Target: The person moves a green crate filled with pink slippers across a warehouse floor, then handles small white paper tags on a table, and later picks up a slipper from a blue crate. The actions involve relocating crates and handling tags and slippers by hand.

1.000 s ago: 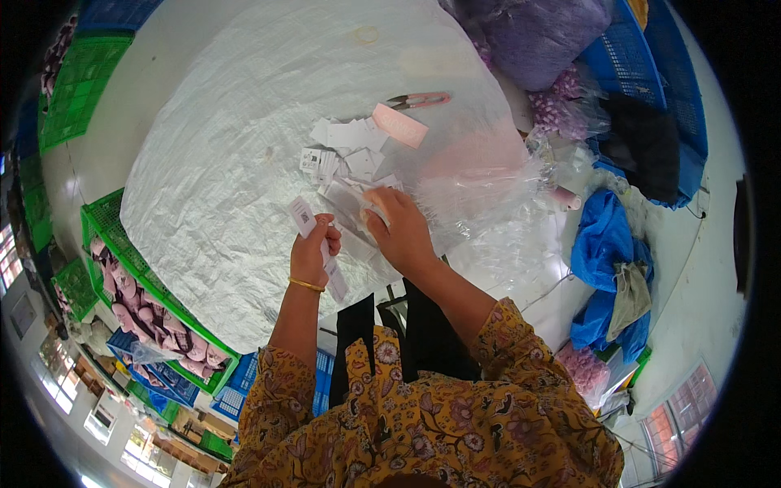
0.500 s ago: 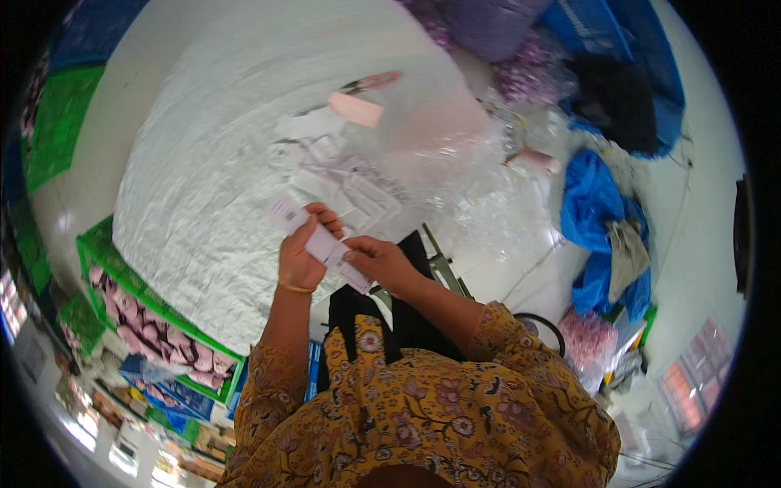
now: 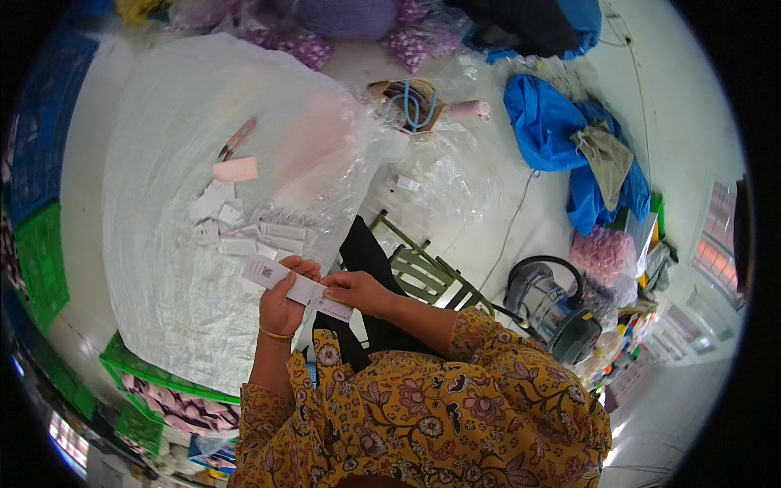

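Observation:
My left hand [image 3: 282,307] is closed on a long pale printed label [image 3: 259,270] with a small square code on it. Pinched at the label's lower right part are the fingers of my right hand [image 3: 356,292]. Just beyond the hands, several white labels [image 3: 281,237] lie in a loose heap on a sheet of clear plastic [image 3: 163,268]. A pink card [image 3: 235,169] rests past the heap, and behind it is a small cutter-like tool [image 3: 237,139] with pinkish handles.
Green crates [image 3: 150,366] of pink pieces stand at lower left. A green slatted folding chair [image 3: 419,272] is right of my legs, near a vacuum cleaner [image 3: 549,313]. Farther right lies a blue tarp [image 3: 541,122] with a grey cloth. Purple bundles [image 3: 346,18] sit at the far edge.
My view has swung to the right, so the chair and vacuum cleaner show more fully. Both hands keep hold of the label, which lies a little flatter across them.

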A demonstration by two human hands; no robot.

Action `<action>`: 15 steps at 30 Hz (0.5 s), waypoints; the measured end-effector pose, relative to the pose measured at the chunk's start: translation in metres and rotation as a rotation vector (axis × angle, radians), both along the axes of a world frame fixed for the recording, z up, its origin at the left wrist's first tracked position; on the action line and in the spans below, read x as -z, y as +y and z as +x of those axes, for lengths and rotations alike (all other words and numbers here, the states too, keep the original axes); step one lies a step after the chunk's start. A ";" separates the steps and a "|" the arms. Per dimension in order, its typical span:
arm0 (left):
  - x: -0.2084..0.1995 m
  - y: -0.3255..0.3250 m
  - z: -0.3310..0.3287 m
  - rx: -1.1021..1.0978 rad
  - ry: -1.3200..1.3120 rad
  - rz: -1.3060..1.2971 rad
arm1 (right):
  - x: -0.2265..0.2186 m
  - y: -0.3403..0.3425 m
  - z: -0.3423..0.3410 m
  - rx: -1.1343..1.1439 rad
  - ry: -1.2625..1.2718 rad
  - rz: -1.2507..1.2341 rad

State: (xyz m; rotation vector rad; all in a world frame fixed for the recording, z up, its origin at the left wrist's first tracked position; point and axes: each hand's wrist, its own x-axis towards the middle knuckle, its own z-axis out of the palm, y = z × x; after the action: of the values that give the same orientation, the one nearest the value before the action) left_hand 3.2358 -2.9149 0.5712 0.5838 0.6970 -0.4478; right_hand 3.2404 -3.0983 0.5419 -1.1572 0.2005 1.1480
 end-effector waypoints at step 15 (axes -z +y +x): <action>0.083 -0.042 0.018 0.913 0.155 0.697 | 0.136 -0.161 -0.084 0.841 0.309 -0.373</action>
State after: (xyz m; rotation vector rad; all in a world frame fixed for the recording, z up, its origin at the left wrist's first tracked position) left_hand 3.2538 -2.9566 0.4885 1.5565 0.7025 -1.1188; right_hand 3.1562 -3.2590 0.4060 -1.0369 1.0688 0.5285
